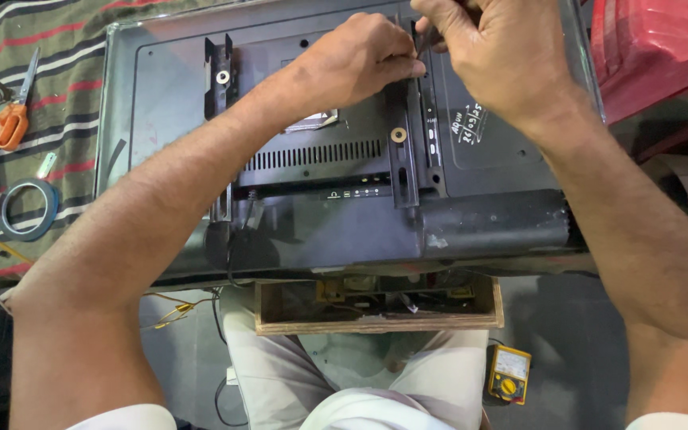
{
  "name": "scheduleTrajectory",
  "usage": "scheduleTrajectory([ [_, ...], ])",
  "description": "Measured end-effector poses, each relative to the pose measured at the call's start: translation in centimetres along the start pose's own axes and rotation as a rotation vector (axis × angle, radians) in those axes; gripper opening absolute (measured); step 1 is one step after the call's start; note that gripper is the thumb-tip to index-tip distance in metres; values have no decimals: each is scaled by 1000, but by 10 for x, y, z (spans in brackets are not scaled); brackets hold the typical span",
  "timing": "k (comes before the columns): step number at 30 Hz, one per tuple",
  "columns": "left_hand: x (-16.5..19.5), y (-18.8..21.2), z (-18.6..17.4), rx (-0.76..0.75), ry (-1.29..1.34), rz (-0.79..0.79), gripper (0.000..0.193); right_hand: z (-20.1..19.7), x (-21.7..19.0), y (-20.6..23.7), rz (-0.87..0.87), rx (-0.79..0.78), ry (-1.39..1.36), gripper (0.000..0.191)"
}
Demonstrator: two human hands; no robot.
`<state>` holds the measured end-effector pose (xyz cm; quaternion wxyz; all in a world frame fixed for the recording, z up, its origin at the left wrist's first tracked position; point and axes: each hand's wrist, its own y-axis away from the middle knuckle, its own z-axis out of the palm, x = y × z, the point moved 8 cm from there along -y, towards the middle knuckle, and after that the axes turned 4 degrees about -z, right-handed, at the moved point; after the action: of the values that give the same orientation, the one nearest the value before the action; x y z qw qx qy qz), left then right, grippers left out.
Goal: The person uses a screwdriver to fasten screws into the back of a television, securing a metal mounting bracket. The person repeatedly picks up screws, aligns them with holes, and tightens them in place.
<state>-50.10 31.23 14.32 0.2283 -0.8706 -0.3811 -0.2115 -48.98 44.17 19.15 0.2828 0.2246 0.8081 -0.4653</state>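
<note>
A flat-screen television (pixel 479 223) lies face down with its dark back panel up. Two black metal mounting brackets run across the back, one on the left (pixel 220 72) and one on the right (pixel 404 159). My left hand (pixel 356 60) is closed and pinches at the top of the right bracket. Just to its right, my right hand (pixel 491 52) is closed around a thin dark tool whose tip (pixel 424 44) meets the same spot. The tool's handle is hidden in my fist.
Orange-handled scissors (pixel 9 123) and a roll of blue tape (pixel 27 209) lie on a striped cloth (pixel 65 95) at left. A red plastic object (pixel 654 48) sits top right. An open wooden box (pixel 376 306) and a yellow multimeter (pixel 510 374) are below, near my knees.
</note>
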Motion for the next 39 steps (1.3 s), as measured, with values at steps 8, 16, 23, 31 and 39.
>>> scheduleTrajectory([
  [8, 4, 2, -1, 88, -32, -16, 23, 1, -2, 2, -93, 18, 207, 11],
  [16, 5, 4, 0, 93, -89, -48, 21, 8, 4, -2, 28, -67, 122, 9],
  [23, 3, 3, 2, 52, -123, -146, 29, -1, -9, -3, -3, -35, 125, 7],
  [31, 0, -1, 4, 17, -127, -142, 30, 1, -9, -2, -42, 20, 219, 13],
  [39, 3, 0, 4, 62, -145, -119, 28, 5, -9, -2, -75, -21, 148, 7],
])
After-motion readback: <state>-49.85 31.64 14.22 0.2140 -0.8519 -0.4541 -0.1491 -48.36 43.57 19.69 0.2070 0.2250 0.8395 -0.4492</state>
